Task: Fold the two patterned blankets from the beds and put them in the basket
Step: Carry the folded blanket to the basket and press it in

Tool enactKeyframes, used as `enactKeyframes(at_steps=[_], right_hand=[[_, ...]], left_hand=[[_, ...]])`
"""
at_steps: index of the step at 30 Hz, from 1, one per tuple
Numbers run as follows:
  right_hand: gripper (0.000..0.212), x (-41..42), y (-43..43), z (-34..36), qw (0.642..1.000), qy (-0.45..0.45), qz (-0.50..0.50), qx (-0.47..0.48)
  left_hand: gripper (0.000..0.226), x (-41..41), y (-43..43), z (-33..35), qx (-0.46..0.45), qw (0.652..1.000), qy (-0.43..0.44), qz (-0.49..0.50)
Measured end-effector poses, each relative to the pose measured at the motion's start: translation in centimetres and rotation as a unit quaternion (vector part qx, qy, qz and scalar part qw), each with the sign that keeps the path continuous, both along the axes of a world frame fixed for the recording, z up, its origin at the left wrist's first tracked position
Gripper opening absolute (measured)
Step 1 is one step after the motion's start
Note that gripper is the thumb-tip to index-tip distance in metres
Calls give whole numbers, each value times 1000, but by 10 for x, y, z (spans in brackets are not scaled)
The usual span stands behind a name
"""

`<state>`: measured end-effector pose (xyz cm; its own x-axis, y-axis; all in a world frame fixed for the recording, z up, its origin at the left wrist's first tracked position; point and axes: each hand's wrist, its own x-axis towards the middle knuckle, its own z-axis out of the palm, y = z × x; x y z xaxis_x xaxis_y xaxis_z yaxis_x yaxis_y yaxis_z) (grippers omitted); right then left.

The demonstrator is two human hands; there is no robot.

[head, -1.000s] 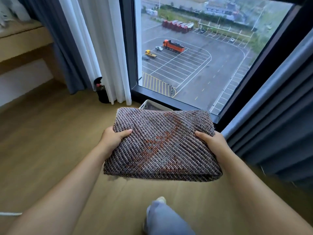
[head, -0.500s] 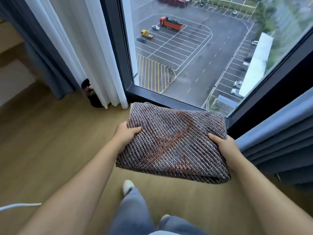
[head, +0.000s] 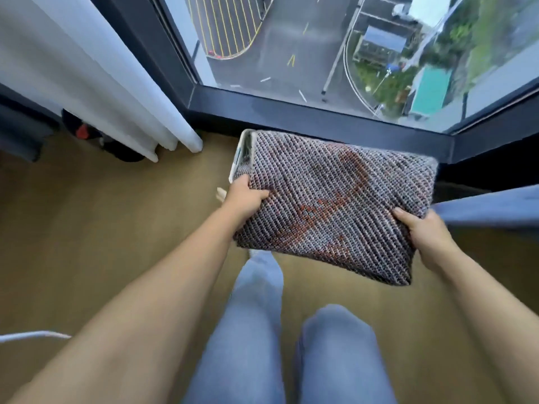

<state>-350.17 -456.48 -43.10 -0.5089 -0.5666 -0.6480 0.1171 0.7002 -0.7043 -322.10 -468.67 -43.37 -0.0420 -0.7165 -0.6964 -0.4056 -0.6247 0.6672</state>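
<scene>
A folded patterned blanket, knitted grey with a rust-red motif, is held flat in front of me above the floor by the window. My left hand grips its left edge, thumb on top. Its right edge sits in my right hand, thumb on top as well. Beneath the blanket's far left corner, only the white rim of the basket shows; the blanket hides the rest of it.
A dark window frame runs along the floor just beyond the basket. White curtains hang at the left with a dark object at their foot. Blue curtain at right. My legs in blue trousers stand on the wooden floor. A white cable lies at left.
I have stepped closer to the window and looked down. The blanket, still held by both hands, has moved forward over the basket, which it now mostly covers.
</scene>
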Motion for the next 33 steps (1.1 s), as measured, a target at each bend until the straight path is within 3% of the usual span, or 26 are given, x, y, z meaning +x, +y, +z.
enactKeyframes(at_steps=[4,11,19,26,30,33], right_hand=[[40,2,-48,-53,998,29,-37,29],[38,0,-99,-142,995,51,-65,56],[38,-11,-158,-259,995,63,-68,47],[36,20,-202,-382,997,31,21,64],[36,43,-214,-427,989,103,73,83],[34,53,-216,-441,966,219,100,99]], left_hand=[[39,-5,-63,-68,23,998,-24,-61],[26,-19,-139,-188,14,985,-45,-165],[21,-26,-190,-312,17,988,-38,-149],[27,7,-211,-404,-40,972,-207,-105],[26,20,-221,-432,-100,945,-292,-112],[27,13,-224,-444,-180,931,-303,-101]])
